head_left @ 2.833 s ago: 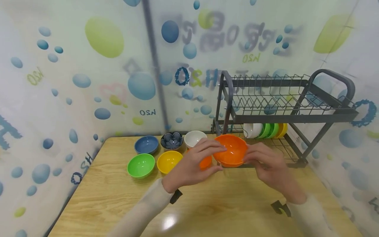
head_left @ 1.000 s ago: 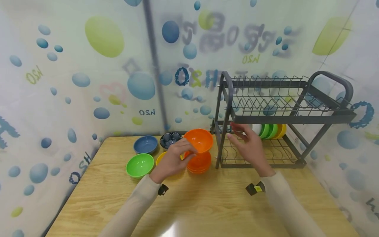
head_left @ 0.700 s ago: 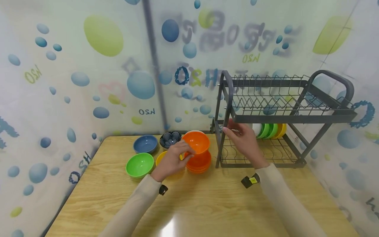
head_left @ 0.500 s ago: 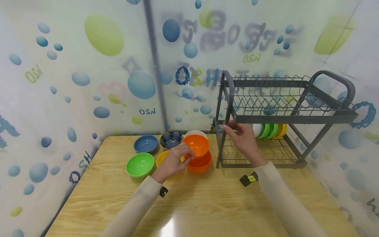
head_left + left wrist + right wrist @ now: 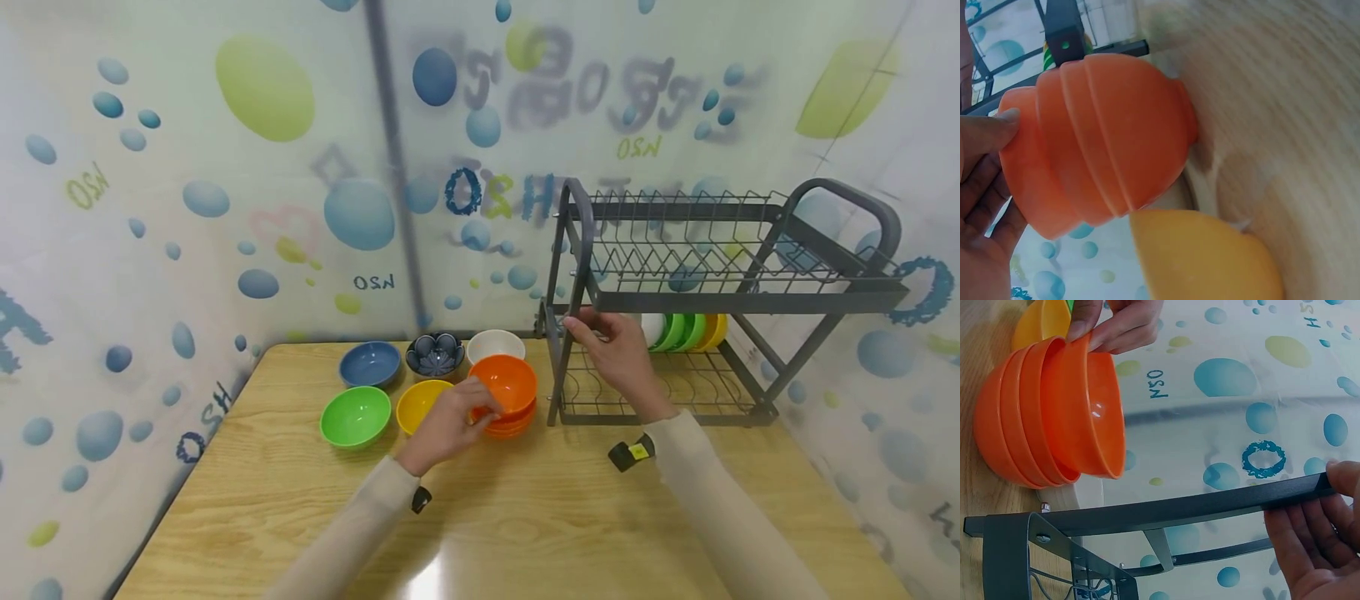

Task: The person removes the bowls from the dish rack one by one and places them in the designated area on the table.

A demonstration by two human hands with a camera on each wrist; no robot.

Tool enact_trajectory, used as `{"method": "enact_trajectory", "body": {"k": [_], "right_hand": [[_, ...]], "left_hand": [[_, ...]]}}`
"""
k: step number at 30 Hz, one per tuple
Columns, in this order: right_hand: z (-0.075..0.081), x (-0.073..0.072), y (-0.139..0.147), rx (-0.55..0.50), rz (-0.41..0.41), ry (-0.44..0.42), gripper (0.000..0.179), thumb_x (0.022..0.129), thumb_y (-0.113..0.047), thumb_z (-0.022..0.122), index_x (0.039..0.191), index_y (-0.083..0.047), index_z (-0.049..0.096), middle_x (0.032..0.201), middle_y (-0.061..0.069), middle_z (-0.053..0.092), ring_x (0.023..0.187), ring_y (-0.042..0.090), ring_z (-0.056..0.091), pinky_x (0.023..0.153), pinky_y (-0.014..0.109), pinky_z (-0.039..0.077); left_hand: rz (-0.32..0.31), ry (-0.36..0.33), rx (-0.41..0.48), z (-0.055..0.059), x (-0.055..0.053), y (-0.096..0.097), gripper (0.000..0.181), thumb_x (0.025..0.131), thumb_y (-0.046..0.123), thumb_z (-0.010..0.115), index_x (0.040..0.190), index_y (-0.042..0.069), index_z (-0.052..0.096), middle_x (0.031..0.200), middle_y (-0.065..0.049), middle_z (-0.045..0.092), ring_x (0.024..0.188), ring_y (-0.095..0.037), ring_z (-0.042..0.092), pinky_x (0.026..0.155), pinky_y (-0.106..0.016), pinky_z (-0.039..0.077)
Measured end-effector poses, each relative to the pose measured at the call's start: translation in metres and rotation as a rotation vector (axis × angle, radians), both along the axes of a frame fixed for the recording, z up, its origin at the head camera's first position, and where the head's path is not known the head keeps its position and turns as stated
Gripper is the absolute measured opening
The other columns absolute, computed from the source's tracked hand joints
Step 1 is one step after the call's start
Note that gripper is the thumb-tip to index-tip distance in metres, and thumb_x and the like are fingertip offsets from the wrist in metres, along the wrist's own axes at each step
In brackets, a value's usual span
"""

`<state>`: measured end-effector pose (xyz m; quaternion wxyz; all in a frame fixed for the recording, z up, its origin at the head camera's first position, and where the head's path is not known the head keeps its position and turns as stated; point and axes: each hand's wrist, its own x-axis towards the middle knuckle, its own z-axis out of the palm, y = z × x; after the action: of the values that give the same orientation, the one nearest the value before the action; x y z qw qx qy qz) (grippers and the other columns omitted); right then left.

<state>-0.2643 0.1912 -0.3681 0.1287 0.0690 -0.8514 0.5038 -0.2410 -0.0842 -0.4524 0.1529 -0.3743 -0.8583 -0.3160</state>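
Observation:
My left hand pinches the rim of an orange bowl between thumb and fingers. That bowl sits partway into the top of a stack of orange bowls on the wooden table. In the right wrist view the held bowl is slightly tilted against the stack, its rim standing out. My right hand holds the left front post of a dark two-tier dish rack; the right wrist view has thumb and fingers around the rack's bar.
Left of the stack stand a yellow bowl, a green bowl, a blue bowl and a dark flower-shaped bowl. Behind it is a white bowl. White, green and yellow bowls stand on edge in the rack's lower tier.
The orange bowl, earlier between both hands, has moved left in my left hand and come down into the orange stack. My right hand has let go of it and taken hold of the rack post.

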Motion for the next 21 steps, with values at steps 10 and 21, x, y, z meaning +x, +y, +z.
{"method": "enact_trajectory", "body": {"k": [10, 21], "right_hand": [[-0.0014, 0.0008, -0.0016, -0.007, 0.015, 0.018, 0.048, 0.098, -0.045, 0.068, 0.123, -0.005, 0.070, 0.127, 0.016, 0.072, 0.120, 0.032, 0.066, 0.104, 0.050, 0.054], [-0.0020, 0.0021, -0.0012, -0.011, 0.015, 0.022, 0.051, 0.098, -0.047, 0.066, 0.125, -0.003, 0.068, 0.127, 0.018, 0.071, 0.121, 0.033, 0.066, 0.104, 0.051, 0.054]], "left_hand": [[0.008, -0.032, -0.009, -0.0077, 0.0018, -0.0001, 0.010, 0.089, 0.004, 0.078, 0.093, 0.012, 0.078, 0.093, 0.003, 0.076, 0.090, -0.012, 0.061, 0.085, -0.027, 0.058], [0.045, -0.073, -0.046, -0.0082, 0.0023, 0.0011, 0.007, 0.091, 0.010, 0.078, 0.095, 0.015, 0.079, 0.094, 0.006, 0.076, 0.092, -0.010, 0.061, 0.089, -0.028, 0.059]]}}
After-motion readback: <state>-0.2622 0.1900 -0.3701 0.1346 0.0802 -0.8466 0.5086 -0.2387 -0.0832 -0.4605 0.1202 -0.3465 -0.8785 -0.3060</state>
